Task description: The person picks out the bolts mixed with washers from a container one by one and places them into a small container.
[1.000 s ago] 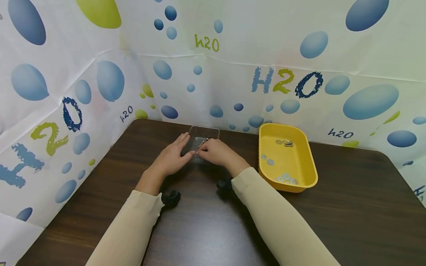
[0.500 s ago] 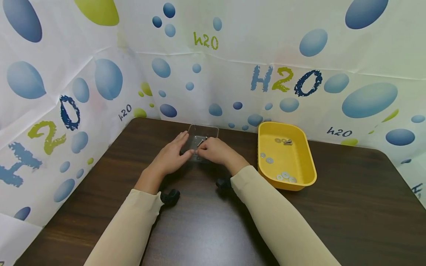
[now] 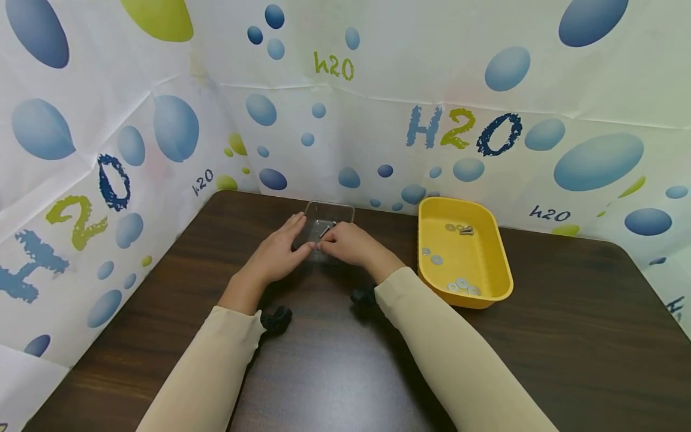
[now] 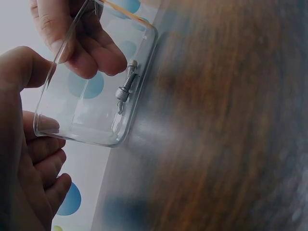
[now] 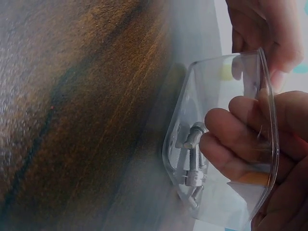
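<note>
Looks partway: see bolts (image 5: 194,178) already in the clear box (image 3: 330,211) at 12 o'clock, screws (image 3: 466,231) and washers (image 3: 462,282) left in the yellow tray (image 3: 477,264) at 1 o'clock. Note roughly straight fingers (image 3: 292,225) on the left hand (image 3: 275,255), touching the box; curled ones on the right hand (image 3: 353,246), inside, beside the bolts (can't tell if pinching any, tbh).

A dark brown wooden table (image 3: 572,336) stands against walls hung with a creased white sheet (image 3: 388,36), printed with blue drops (image 3: 599,162), green blobs (image 3: 159,18) and H2O lettering (image 3: 424,128); pale light (image 3: 335,396) gleams on the tabletop
</note>
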`<state>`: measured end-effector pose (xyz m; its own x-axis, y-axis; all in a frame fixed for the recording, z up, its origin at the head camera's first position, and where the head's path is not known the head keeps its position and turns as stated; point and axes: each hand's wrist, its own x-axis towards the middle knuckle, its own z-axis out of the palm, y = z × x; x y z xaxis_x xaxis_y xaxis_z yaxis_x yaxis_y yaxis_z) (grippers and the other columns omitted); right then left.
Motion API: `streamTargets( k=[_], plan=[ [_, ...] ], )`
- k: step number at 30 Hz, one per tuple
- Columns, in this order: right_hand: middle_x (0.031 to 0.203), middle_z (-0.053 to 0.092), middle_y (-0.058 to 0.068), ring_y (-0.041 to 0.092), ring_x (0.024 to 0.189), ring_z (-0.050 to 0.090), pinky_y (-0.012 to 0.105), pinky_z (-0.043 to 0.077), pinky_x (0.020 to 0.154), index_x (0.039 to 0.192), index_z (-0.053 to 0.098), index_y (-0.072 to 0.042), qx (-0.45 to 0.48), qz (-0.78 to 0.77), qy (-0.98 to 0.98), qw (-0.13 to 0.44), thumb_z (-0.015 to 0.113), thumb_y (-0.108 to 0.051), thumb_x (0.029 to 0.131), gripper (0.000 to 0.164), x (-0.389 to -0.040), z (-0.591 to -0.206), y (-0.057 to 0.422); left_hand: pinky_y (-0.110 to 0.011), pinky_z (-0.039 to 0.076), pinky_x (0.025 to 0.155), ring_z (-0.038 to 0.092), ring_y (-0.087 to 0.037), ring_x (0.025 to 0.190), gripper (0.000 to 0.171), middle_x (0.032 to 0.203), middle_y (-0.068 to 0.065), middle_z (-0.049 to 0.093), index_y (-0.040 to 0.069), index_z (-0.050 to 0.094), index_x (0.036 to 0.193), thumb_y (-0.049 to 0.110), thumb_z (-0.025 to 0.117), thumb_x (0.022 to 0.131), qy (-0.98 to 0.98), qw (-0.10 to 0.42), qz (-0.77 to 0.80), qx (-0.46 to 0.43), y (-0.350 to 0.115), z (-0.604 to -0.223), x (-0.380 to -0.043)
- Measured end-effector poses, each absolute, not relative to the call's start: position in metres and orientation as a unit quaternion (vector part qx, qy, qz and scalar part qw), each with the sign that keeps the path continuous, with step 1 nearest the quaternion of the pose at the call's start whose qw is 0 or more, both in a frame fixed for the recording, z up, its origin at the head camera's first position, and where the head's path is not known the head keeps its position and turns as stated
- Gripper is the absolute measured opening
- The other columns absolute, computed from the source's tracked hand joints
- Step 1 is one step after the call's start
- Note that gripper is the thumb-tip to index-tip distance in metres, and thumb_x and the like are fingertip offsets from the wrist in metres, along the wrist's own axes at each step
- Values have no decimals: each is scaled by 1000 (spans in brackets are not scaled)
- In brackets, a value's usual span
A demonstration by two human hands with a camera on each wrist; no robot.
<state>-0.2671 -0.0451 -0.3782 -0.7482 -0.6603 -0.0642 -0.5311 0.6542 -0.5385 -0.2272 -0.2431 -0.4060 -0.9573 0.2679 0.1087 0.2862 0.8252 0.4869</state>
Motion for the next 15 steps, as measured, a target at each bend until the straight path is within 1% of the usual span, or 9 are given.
streamTargets(
  k=[6,9,11,15],
  plan=[
    [88,75,6,12,63,55,22,45,58,109,77,-7,-336,-243,901,126,57,-26,100,28,-266,-376,-43,-52,21,120,14,-26,153,73,165,-9,18,5,24,156,45,47,100,-956,15,-256,-145,-241,-406,-228],
    [87,74,8,13,63,55,23,46,58,109,77,-7,-341,-238,900,127,58,-26,100,28,-266,-373,-41,-52,21,120,14,-26,153,73,165,-9,18,5,24,156,46,47,100,-956,14,-255,-143,-241,-407,-228],
    [89,75,6,13,66,58,24,49,61,109,77,-8,-344,-235,901,122,58,-26,100,27,-265,-372,-40,-53,21,120,14,-27,153,73,165,-9,18,5,24,156,46,46,100,-956,15,-256,-145,-241,-408,-228],
    [103,75,1,11,81,63,25,55,75,114,75,-13,-338,-231,906,103,60,-27,99,26,-264,-367,-37,-55,21,119,13,-28,153,74,165,-10,16,4,23,156,46,46,100,-956,13,-254,-144,-243,-407,-227]
  ],
)
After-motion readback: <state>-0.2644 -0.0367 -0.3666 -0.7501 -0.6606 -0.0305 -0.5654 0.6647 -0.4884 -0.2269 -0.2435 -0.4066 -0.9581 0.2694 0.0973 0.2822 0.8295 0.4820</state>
